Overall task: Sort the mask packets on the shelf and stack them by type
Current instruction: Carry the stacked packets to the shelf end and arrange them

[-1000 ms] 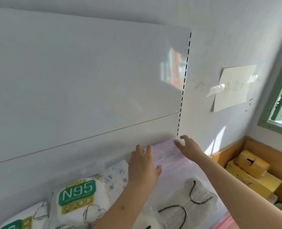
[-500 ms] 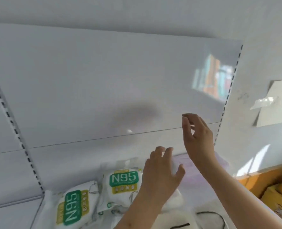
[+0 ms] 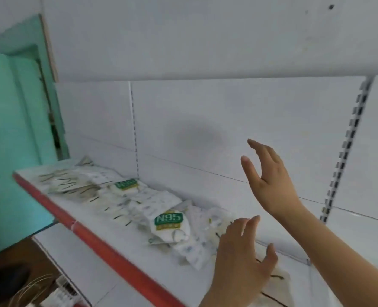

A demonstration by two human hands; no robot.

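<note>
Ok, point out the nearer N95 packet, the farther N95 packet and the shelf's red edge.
nearer N95 packet (image 3: 168, 220), head view, on its green label.
farther N95 packet (image 3: 126, 185), head view, on its green label.
shelf's red edge (image 3: 108, 249), head view, midway along the red strip.

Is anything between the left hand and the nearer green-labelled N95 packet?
Nothing visible. The left hand hovers open just right of the nearer green-labelled N95 packet, with only flat printed white packets lying on the shelf between them.

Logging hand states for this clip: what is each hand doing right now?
Left hand: open, fingers spread above the mask packets, holding nothing.
Right hand: open, raised in the air, holding nothing.
</note>
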